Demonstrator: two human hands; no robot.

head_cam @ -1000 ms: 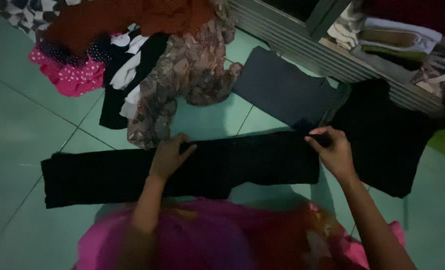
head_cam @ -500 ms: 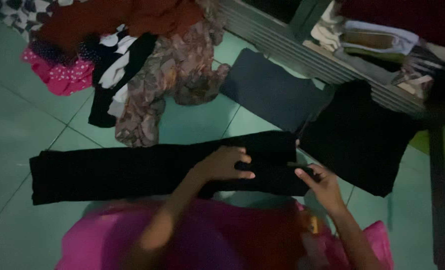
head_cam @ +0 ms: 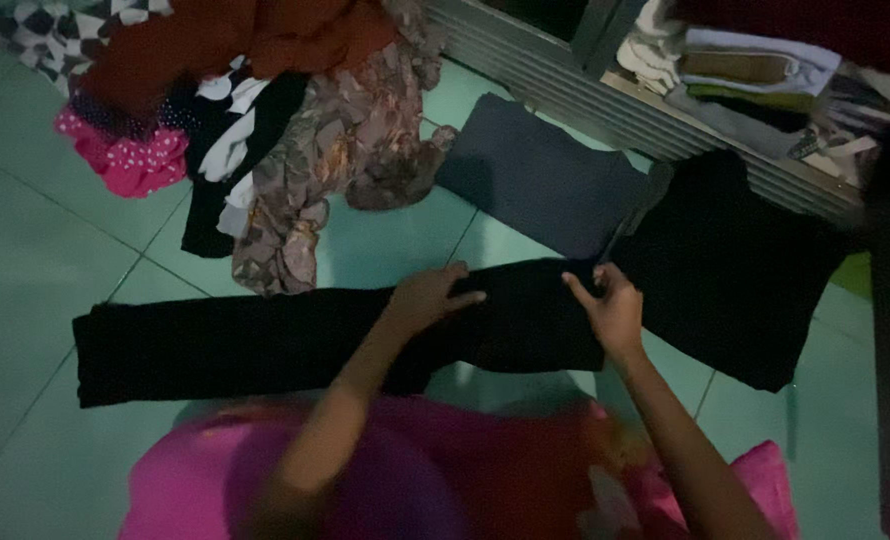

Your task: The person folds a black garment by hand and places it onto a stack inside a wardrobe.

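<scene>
The green tiled floor point(head_cam: 35, 260) fills most of the head view and carries everything else. Across its upper left sprawls a heap of unfolded clothes point(head_cam: 265, 110), rust-red, brown patterned, black-and-white and pink spotted pieces all tangled together. Below it, stretched flat from left to right across the middle of the floor, lies a long black garment point(head_cam: 225, 345), folded into a narrow band. At its right end a second black garment point(head_cam: 735, 270) lies spread out, its edge touching or overlapping the band; which, the dim light does not show. Just above the band sits a folded dark grey cloth point(head_cam: 540, 175), close against a metal door track point(head_cam: 565, 80). The person's pink clothing point(head_cam: 265, 470) fills the bottom edge. The left hand point(head_cam: 427, 298) rests palm down on the band near its middle, fingers spread and flat. The right hand point(head_cam: 610, 305) is at the band's right end, fingers curled onto the cloth's upper edge; whether they pinch it I cannot tell.
</scene>
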